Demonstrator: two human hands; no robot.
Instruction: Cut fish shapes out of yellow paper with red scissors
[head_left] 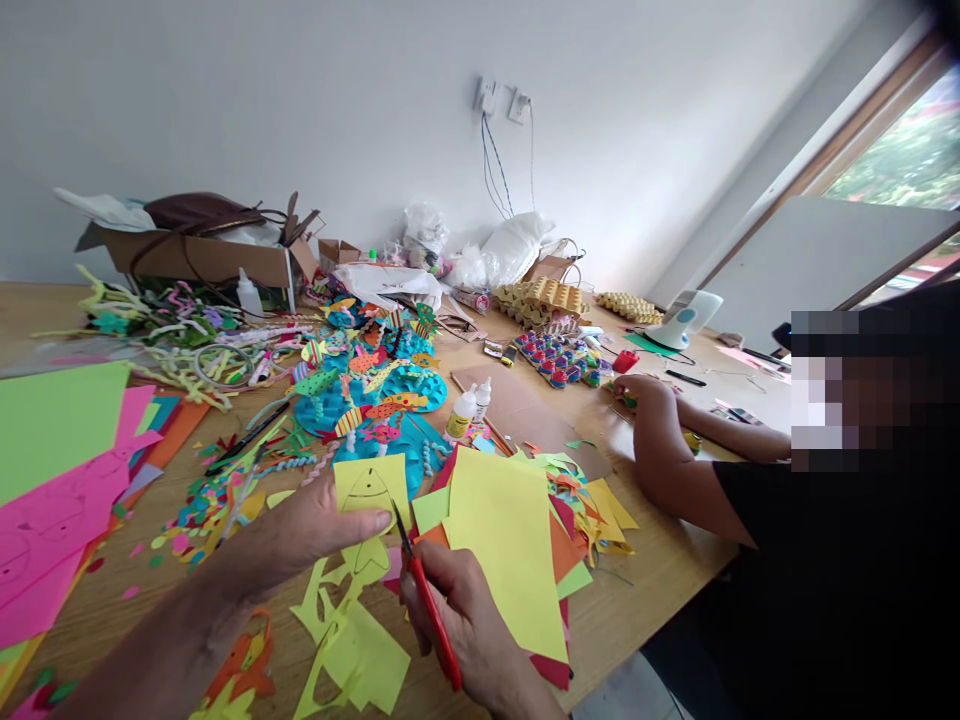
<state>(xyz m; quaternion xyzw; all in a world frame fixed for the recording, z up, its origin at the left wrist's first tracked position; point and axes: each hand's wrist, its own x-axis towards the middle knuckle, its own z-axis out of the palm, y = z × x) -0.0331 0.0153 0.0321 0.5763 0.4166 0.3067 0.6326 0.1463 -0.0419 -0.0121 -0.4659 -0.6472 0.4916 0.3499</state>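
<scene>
White wall (pixel 337 110) behind wooden worktop (pixel 637 590). Yellow paper (pixel 379 488) with fish drawing (pixel 364 494) held just above worktop, towards near edge. Left hand (pixel 330 520) pinches paper, thumb on top, likely to steady it with outline in sight. Right hand (pixel 472 602) grips scissors (pixel 434 615), blades at paper's right side. Loose yellow sheet (pixel 502 550) just right, probably for easy reach. Glue bottles (pixel 460 415) beyond; label too small to read. Cardboard box (pixel 217 258) near worktop's far edge. No brands legible.

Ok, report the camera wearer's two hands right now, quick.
Left hand: closed, holding yellow paper with a fish drawn on it.
Right hand: closed, holding red-handled scissors.
</scene>
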